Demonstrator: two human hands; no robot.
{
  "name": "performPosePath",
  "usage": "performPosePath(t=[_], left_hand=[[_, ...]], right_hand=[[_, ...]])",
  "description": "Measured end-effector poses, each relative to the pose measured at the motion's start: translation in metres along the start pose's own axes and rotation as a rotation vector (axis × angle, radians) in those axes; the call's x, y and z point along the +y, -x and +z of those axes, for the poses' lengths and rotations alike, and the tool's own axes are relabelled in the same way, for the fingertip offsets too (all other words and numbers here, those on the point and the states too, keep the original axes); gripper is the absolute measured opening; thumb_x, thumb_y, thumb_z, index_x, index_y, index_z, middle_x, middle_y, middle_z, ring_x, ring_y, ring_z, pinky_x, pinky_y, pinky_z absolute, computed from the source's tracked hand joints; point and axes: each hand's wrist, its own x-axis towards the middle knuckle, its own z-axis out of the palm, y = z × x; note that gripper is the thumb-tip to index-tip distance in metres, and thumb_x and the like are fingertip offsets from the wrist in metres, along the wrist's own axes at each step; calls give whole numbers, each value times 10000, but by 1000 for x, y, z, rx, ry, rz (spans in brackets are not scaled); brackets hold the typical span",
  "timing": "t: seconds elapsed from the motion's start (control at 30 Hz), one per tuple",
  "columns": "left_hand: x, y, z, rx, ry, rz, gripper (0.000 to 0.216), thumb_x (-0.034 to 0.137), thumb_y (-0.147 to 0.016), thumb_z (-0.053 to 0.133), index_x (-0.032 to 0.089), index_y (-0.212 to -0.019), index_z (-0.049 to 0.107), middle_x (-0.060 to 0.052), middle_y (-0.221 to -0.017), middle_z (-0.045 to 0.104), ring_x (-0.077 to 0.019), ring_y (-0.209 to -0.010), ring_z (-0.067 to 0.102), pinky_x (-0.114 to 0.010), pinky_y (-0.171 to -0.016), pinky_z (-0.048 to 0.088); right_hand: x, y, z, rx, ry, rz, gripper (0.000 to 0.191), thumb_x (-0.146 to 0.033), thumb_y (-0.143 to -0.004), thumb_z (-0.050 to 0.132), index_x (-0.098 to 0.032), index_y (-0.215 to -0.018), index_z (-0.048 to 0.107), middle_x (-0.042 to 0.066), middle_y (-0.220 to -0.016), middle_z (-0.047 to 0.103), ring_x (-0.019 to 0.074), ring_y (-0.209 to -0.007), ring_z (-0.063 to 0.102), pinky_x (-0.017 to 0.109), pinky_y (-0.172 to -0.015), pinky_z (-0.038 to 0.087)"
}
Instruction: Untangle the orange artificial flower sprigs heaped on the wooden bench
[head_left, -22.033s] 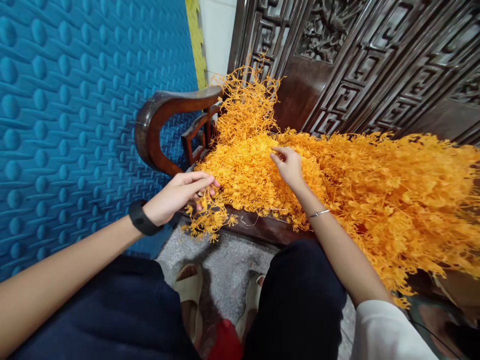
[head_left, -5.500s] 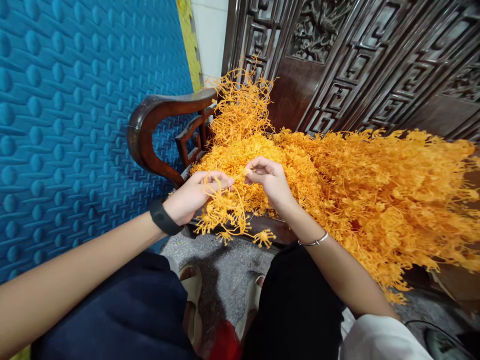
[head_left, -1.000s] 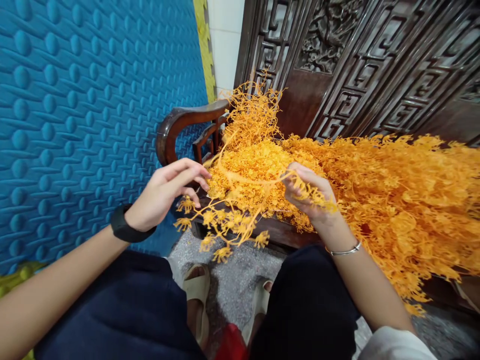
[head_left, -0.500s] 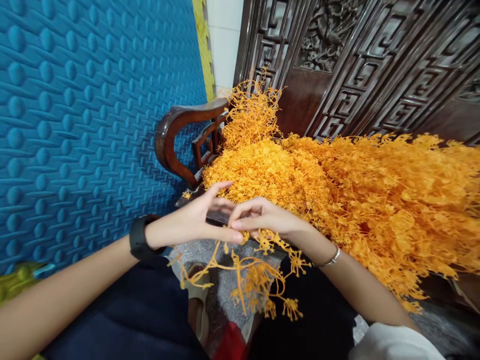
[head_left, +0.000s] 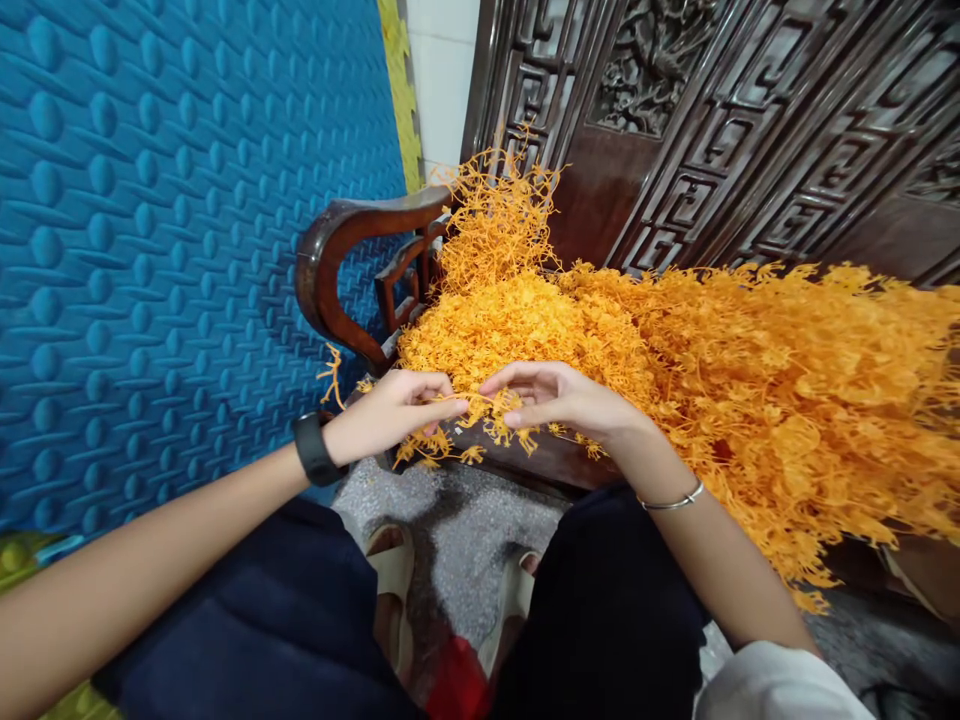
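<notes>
An orange plastic flower sprig (head_left: pixel 499 425) hangs in front of me over the bench edge. My left hand (head_left: pixel 405 405) is closed on its stem, pinching it between thumb and fingers. A branching end of orange stem (head_left: pixel 331 375) sticks out beyond the back of that wrist. To the right, my right hand (head_left: pixel 570 400) has its thumb and fingers apart around the sprig's flower end. Its fingertips are close to the stem; whether they touch it is unclear. Behind both hands rises a big heap of orange plastic flower sprigs (head_left: pixel 525 325).
The heap lies on a dark carved wooden bench with a curved armrest (head_left: pixel 319 260) and a fretwork backrest (head_left: pixel 645 150). Blue foam matting (head_left: pixel 150 250) with a yellow edge is at left. A red object (head_left: pixel 456 680) lies on the speckled floor (head_left: pixel 465 540) between my sandalled feet.
The sprig has risen from over my lap to the bench edge. My left hand has turned and closed on the stem, while my right hand has moved right and its fingers have spread.
</notes>
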Motion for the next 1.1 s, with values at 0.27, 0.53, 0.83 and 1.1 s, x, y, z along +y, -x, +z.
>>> performPosePath(t=[0.27, 0.53, 0.83, 1.1], left_hand=[[-4, -6, -7, -74, -78, 27, 305, 434, -835, 498, 151, -739, 561, 46, -528, 492, -66, -486, 403, -188, -479, 313], [0, -12, -1, 38, -197, 149, 319, 334, -891, 402, 160, -635, 479, 46, -549, 463, -72, -534, 426, -205, -562, 342], [3, -29, 8, 149, -221, 186, 273, 281, -895, 381, 161, -666, 470, 41, -567, 466, -82, -544, 433, -231, -586, 336], [14, 8, 13, 124, -412, 142, 288, 319, -916, 353, 164, -726, 502, 32, -597, 471, -94, -558, 451, -252, -579, 300]], right_hand=[[4, -1, -15, 249, 10, 13, 177, -207, -597, 763, -172, -755, 692, -1, -761, 641, 81, -689, 556, 235, -682, 445], [15, -19, -24, 686, -60, -88, 136, -210, -504, 752, -168, -586, 652, -1, -614, 621, 93, -585, 512, 253, -571, 380], [18, -44, -31, 920, -204, -153, 117, -165, -466, 705, -136, -549, 629, -12, -554, 582, 58, -519, 456, 217, -522, 333], [11, -25, -115, 1364, 30, -469, 109, -204, -608, 597, -153, -698, 563, -31, -609, 522, 62, -541, 468, 223, -542, 377]])
